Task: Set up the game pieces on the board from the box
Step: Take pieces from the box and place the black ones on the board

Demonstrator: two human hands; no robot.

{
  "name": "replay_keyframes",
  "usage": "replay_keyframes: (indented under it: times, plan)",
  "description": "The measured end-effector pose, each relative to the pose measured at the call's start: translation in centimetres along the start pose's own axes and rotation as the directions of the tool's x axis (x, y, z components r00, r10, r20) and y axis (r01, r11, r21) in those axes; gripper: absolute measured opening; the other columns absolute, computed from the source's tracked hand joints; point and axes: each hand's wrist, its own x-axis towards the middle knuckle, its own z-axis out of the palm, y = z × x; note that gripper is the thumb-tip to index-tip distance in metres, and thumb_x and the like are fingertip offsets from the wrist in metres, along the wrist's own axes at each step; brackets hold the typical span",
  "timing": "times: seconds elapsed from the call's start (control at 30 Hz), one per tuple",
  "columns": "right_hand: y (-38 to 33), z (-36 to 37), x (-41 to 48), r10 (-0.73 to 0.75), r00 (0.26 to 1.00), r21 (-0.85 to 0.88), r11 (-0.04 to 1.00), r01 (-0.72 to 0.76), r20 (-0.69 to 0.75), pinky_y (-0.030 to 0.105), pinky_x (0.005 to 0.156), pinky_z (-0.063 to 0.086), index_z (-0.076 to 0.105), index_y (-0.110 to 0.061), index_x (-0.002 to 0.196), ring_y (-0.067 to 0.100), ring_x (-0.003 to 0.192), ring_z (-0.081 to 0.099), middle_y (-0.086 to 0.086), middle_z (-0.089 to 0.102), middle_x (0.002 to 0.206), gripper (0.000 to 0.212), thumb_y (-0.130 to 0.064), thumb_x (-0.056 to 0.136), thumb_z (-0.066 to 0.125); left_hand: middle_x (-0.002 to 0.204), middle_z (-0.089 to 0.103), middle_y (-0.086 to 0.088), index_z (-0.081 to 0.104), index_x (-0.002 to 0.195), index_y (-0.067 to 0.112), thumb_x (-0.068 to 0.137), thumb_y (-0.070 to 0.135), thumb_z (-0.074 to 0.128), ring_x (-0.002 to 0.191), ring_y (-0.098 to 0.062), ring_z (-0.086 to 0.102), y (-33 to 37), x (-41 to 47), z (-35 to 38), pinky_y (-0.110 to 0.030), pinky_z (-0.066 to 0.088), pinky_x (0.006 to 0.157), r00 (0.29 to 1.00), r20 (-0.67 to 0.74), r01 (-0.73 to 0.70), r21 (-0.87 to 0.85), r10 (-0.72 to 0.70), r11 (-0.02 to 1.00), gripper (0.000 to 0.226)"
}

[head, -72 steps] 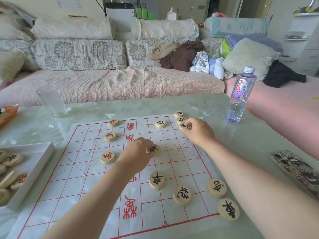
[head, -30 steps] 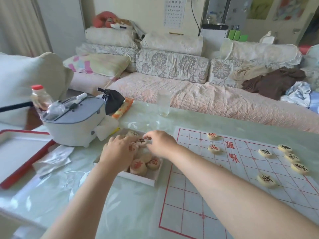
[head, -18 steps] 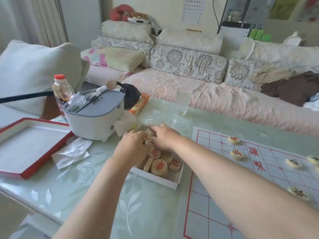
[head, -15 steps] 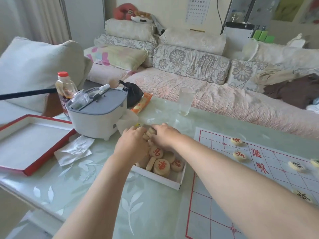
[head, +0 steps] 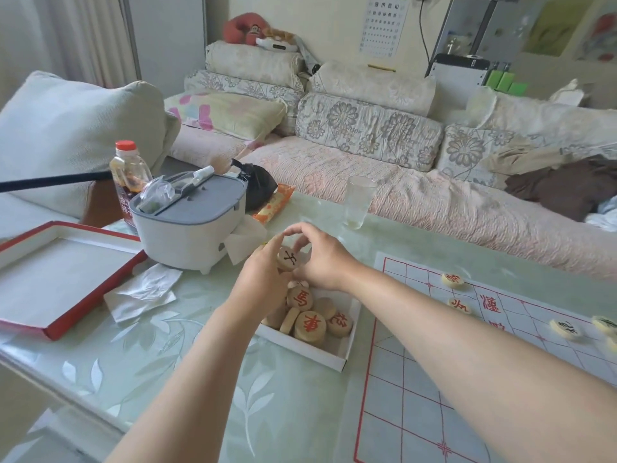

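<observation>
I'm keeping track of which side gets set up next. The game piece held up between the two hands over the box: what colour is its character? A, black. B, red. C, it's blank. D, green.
A: the held piece, gripped between the left hand and the right hand above the box, bears a black character, while the face-up pieces lying in the box show red.

The bench (head: 160, 355) is pale green with a white leaf pattern. At lower right the board (head: 417, 379) is white with a red grid and red characters. In the white box (head: 330, 357) the pieces (head: 310, 324) are pale wood marked in red; the raised piece (head: 287, 259) bears a black mark. At left lies a white tray (head: 50, 325) edged in red. Behind, cream cushions (head: 367, 128) carry grey flowers.
</observation>
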Motion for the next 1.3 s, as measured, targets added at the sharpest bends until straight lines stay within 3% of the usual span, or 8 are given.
replay_keyframes:
  times: [0.13, 0.3, 0.43, 0.53, 0.73, 0.9, 1.03, 1.3]
  plan:
    - [0.2, -0.1, 0.1, -0.038, 0.999, 0.035, 0.999, 0.039, -0.021, 0.017, 0.072, 0.038, 0.048, -0.039, 0.137, -0.018, 0.062, 0.05, -0.015, 0.065, 0.105, 0.08, -0.023, 0.069, 0.087, 0.129, 0.052, -0.002, 0.048, 0.138, 0.022, 0.085, 0.016, 0.068, 0.107, -0.017, 0.056, 0.0, 0.0, -0.1, -0.024, 0.039, 0.084, 0.996, -0.079, 0.038, -0.09, -0.045, 0.995, 0.057]
    - [2.0, -0.8, 0.2, 0.085, 0.996, -0.046, 0.995, -0.086, -0.025, 0.018, 0.064, 0.046, 0.051, -0.032, 0.139, -0.001, 0.067, 0.058, -0.016, 0.063, 0.112, 0.069, -0.017, 0.078, 0.079, 0.114, 0.054, 0.0, 0.058, 0.121, 0.02, 0.079, 0.022, 0.074, 0.102, -0.019, 0.056, -0.5, 0.0, 0.0, -0.025, 0.043, 0.084, 0.992, -0.106, 0.06, -0.04, -0.064, 0.997, 0.045]
    - [3.7, -0.1, 0.6, 0.155, 0.986, -0.303, 0.944, -0.131, 0.055, 0.032, 0.098, 0.048, 0.055, -0.03, 0.138, 0.015, 0.117, 0.058, -0.007, 0.062, 0.131, 0.055, -0.018, 0.086, 0.069, 0.112, 0.054, -0.004, 0.055, 0.116, 0.013, 0.079, 0.022, 0.07, 0.105, -0.022, 0.052, -0.9, 0.2, 0.5, -0.023, 0.039, 0.079, 0.993, -0.085, 0.088, 0.101, -0.079, 0.991, 0.042]
    - [4.4, 0.9, 0.8, 0.174, 0.978, -0.4, 0.909, -0.116, 0.114, 0.036, 0.106, 0.044, 0.049, -0.032, 0.143, 0.019, 0.13, 0.051, -0.004, 0.055, 0.143, 0.059, -0.019, 0.088, 0.065, 0.099, 0.057, -0.005, 0.053, 0.106, 0.012, 0.076, 0.019, 0.067, 0.096, -0.025, 0.055, -0.9, 0.3, 0.4, -0.029, 0.045, 0.073, 0.995, -0.079, 0.072, 0.154, -0.06, 0.985, 0.034]
    - [4.5, 0.1, 0.1, 0.145, 0.987, -0.369, 0.923, -0.11, 0.068, 0.037, 0.1, 0.047, 0.051, -0.033, 0.136, 0.018, 0.123, 0.055, -0.005, 0.058, 0.136, 0.052, -0.031, 0.087, 0.069, 0.114, 0.054, -0.004, 0.042, 0.135, 0.021, 0.079, 0.013, 0.064, 0.103, -0.023, 0.053, -0.3, 0.3, 0.2, -0.027, 0.044, 0.078, 1.0, -0.029, -0.003, 0.132, 0.007, 0.991, 0.061]
    - [4.3, -1.9, -2.1, 0.129, 0.992, -0.31, 0.943, -0.125, -0.01, 0.032, 0.088, 0.048, 0.058, -0.034, 0.123, 0.016, 0.111, 0.058, -0.009, 0.061, 0.125, 0.044, -0.036, 0.082, 0.075, 0.109, 0.047, 0.002, 0.061, 0.123, 0.021, 0.078, 0.012, 0.068, 0.092, -0.014, 0.046, 1.3, 0.3, 0.3, -0.022, 0.038, 0.075, 0.998, -0.007, -0.052, 0.167, 0.054, 0.985, 0.047]
    - [4.5, -4.4, -5.4, 0.144, 0.988, -0.24, 0.959, -0.154, -0.058, 0.033, 0.089, 0.049, 0.062, -0.034, 0.117, 0.014, 0.107, 0.059, -0.01, 0.062, 0.121, 0.037, -0.04, 0.082, 0.073, 0.117, 0.051, -0.002, 0.059, 0.123, 0.019, 0.075, 0.013, 0.07, 0.105, -0.02, 0.051, 4.1, -0.1, 1.3, -0.023, 0.039, 0.08, 0.997, 0.001, -0.073, 0.142, 0.074, 0.987, 0.049]
    - [9.2, -10.5, -16.1, 0.247, 0.945, -0.043, 0.964, -0.262, -0.216, 0.025, 0.085, 0.045, 0.067, -0.035, 0.105, 0.002, 0.1, 0.058, -0.018, 0.063, 0.107, 0.025, -0.046, 0.083, 0.072, 0.114, 0.056, -0.001, 0.056, 0.122, 0.02, 0.079, 0.021, 0.066, 0.099, -0.021, 0.057, 12.2, -3.8, 6.3, -0.029, 0.048, 0.082, 0.958, 0.184, -0.236, 0.065, 0.221, 0.97, 0.044]
